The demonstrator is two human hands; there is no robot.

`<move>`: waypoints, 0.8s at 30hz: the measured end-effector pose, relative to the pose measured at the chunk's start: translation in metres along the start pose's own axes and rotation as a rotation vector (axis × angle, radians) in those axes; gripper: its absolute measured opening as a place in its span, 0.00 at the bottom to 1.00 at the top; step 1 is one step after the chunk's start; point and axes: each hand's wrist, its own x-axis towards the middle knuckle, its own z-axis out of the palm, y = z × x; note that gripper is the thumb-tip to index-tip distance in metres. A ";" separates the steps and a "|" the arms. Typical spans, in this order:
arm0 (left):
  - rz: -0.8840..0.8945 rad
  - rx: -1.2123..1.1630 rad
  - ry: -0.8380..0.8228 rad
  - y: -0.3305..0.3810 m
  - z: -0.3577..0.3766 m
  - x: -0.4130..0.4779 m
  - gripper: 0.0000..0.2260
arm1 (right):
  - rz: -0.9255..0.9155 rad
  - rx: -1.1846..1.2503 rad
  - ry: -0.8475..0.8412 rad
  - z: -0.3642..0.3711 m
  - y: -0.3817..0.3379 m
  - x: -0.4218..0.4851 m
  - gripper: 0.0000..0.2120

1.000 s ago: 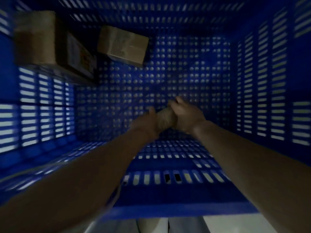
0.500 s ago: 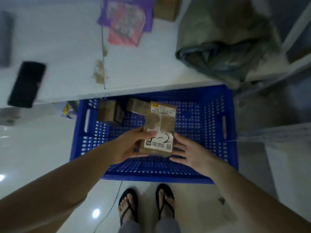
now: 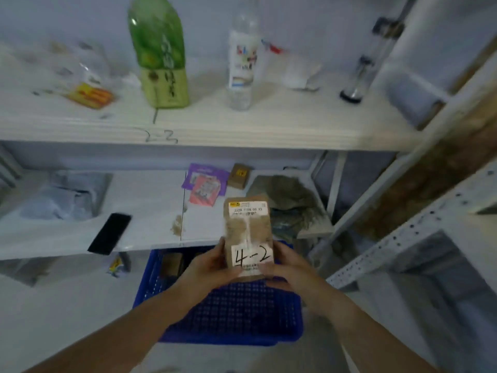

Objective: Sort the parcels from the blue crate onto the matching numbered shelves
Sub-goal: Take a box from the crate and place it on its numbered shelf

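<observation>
A brown cardboard parcel (image 3: 248, 230) with a white label reading "4-2" is held upright in front of the shelves. My left hand (image 3: 208, 266) grips its lower left edge and my right hand (image 3: 286, 267) grips its lower right edge. Below them on the floor stands the blue crate (image 3: 234, 316), with another brown parcel (image 3: 172, 262) showing at its far left end. The upper white shelf (image 3: 204, 130) bears the handwritten mark "2-3" on its front edge.
A green bottle (image 3: 161, 57), a clear bottle (image 3: 243, 60) and a yellow packet (image 3: 90, 96) stand on the upper shelf. The lower shelf (image 3: 150, 208) holds a black phone (image 3: 110, 233), purple and pink packets (image 3: 204, 185), a small box (image 3: 238, 175) and a grey bag (image 3: 289, 203). A perforated metal rack (image 3: 403, 240) rises at right.
Both hands lifted the parcel out of the crate and up in front of the shelves. The view rose from inside the crate to the shelving, and the label now reads clearly.
</observation>
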 end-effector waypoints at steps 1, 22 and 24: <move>0.062 0.001 0.040 0.019 0.007 -0.020 0.22 | -0.028 0.008 0.018 0.006 -0.013 -0.023 0.21; 1.023 0.378 -0.054 0.474 0.108 -0.356 0.30 | -1.086 -0.353 0.863 0.072 -0.352 -0.474 0.18; 1.043 0.370 -0.031 0.484 0.117 -0.376 0.31 | -1.121 -0.331 0.880 0.073 -0.355 -0.495 0.19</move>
